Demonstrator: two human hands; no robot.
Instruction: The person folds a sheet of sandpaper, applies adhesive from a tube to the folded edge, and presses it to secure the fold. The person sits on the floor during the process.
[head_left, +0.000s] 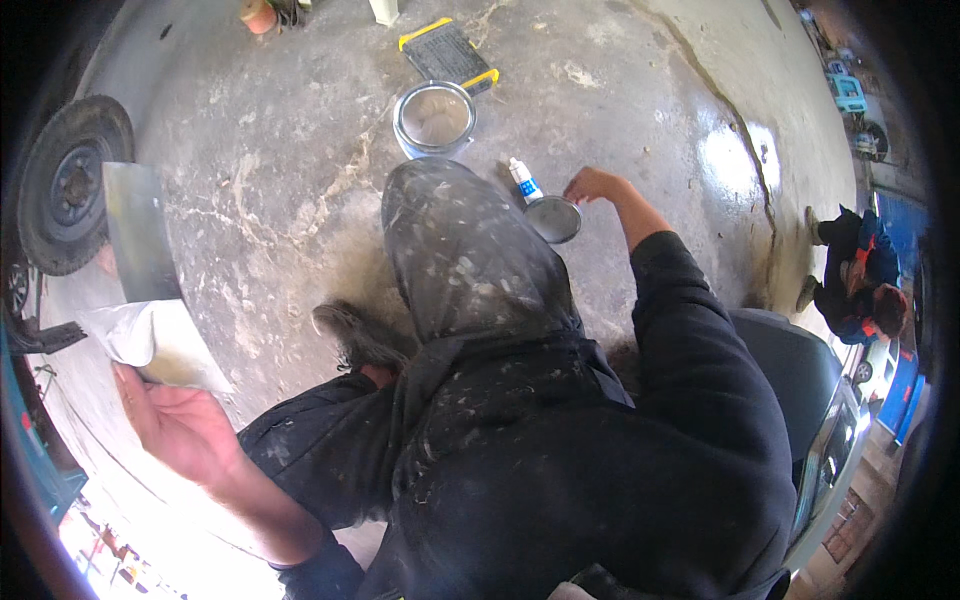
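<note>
Out to the left, my left hand (184, 431) grips the near end of a thin, flat sheet (161, 349), its surface pale and shiny. Beyond it, a darker, reflective strip (141, 232) stretches toward the wheel; whether the two are one piece I cannot tell. My right hand (598, 185) pinches the rim of a round metal lid (553, 220) low over the floor. The lid's far edge overlaps the lower end of a white tube with a blue label (525, 180). Past my knee stands an open can of beige paste (435, 120), partly covered by the knee.
A black pad with yellow ends (448, 54) lies behind the can on the stained concrete floor (285, 135). A wheel with tyre (75, 184) is at far left. A grey panel (787, 367) stands behind my right arm. Another person (862, 277) is at far right.
</note>
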